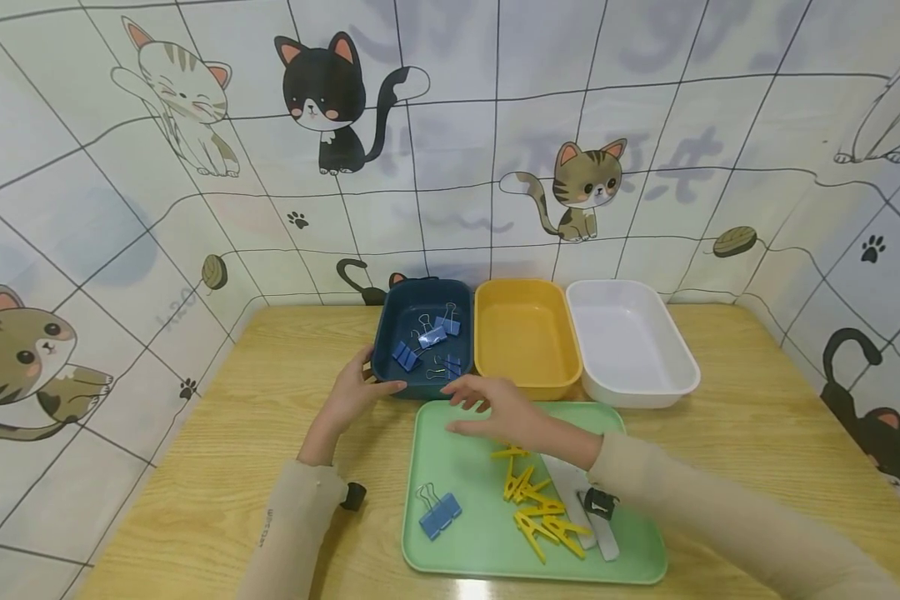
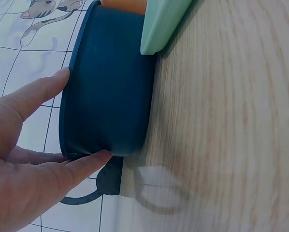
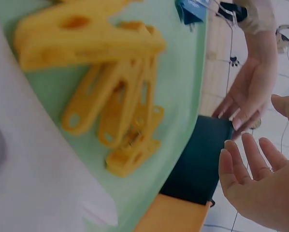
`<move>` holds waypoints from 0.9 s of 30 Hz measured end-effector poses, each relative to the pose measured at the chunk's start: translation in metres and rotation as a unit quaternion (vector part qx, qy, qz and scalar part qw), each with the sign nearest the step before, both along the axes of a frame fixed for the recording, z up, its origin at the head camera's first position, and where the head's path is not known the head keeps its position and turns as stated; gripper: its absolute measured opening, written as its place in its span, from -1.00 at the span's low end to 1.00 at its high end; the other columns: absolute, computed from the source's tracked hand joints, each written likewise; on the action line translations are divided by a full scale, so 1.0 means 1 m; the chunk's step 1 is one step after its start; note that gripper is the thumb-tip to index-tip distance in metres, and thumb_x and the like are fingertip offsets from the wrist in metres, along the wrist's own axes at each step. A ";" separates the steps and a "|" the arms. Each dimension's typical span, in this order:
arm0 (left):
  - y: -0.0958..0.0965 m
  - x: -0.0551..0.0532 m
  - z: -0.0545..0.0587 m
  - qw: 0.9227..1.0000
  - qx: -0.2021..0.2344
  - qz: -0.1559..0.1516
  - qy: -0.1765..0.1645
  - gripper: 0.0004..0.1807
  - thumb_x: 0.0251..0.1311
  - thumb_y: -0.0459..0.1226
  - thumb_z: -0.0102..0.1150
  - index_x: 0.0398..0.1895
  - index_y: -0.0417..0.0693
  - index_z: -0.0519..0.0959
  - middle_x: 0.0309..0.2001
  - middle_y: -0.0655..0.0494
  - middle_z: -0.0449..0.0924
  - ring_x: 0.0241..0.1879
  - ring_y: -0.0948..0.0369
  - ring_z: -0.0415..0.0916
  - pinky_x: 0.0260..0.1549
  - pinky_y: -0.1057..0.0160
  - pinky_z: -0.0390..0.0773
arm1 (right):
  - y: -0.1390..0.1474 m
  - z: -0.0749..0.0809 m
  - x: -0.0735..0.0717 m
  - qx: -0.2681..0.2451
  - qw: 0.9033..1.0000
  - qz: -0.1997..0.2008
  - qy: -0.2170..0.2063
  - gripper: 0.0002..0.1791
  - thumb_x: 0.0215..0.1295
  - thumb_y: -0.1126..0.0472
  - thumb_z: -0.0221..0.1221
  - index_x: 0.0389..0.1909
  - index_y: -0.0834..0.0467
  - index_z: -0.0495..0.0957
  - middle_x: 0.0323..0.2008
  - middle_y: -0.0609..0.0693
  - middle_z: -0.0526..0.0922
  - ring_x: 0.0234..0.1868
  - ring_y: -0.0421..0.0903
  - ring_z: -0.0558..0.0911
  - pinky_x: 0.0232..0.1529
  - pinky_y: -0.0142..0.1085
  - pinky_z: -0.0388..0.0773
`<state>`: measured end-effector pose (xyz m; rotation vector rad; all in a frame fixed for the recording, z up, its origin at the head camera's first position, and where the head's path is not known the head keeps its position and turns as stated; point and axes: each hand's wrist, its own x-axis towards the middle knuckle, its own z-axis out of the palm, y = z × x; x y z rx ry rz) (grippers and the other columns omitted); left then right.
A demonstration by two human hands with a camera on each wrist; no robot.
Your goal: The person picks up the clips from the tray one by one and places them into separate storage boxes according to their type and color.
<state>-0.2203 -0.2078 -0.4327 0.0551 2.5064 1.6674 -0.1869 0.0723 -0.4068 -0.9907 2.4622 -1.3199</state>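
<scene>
My left hand (image 1: 351, 393) rests against the left front corner of a dark blue bin (image 1: 423, 389). Its thumb touches the front rim and its fairly straight fingers lie along the side wall, as the left wrist view also shows. Several blue binder clips (image 1: 432, 337) lie inside that bin. Just in front of the bin, over the back of a green tray (image 1: 450, 433), hovers my right hand (image 1: 498, 408), fingers spread and loosely bent with nothing between them. One blue binder clip (image 1: 440, 516) lies at the tray's left front. Several yellow clothespins (image 1: 534, 502) lie in a heap on the tray's middle.
A yellow bin (image 1: 528, 333) and a white bin (image 1: 633, 346) stand right of the blue one, in a row near the wall. White flat pieces (image 1: 606, 533) lie on the tray's right part, partly covered by my right forearm. The wooden table (image 1: 195, 500) surrounds the tray.
</scene>
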 end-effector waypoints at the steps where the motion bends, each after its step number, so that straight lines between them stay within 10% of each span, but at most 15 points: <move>1: 0.000 0.000 0.000 1.000 0.001 0.001 -0.002 -0.03 0.34 -0.29 0.40 0.68 -0.22 0.04 0.62 -0.27 0.11 0.55 -0.34 0.18 0.45 -0.26 0.37 | -0.001 -0.003 0.002 0.003 1.000 0.006 -0.003 -0.49 0.33 0.17 0.45 0.24 0.24 0.59 0.02 0.19 0.75 0.02 0.21 0.71 0.07 0.09 0.73; 27: 0.000 0.003 0.003 1.000 0.010 -0.002 -0.003 0.02 0.31 -0.28 0.44 0.68 -0.25 0.01 0.62 -0.32 0.10 0.56 -0.36 0.15 0.45 -0.26 0.38 | -0.007 -0.031 0.036 0.093 0.983 0.121 -0.102 -0.48 0.14 0.24 0.58 0.12 0.08 0.63 -0.07 -0.13 0.74 -0.04 -0.28 0.65 0.09 -0.36 0.63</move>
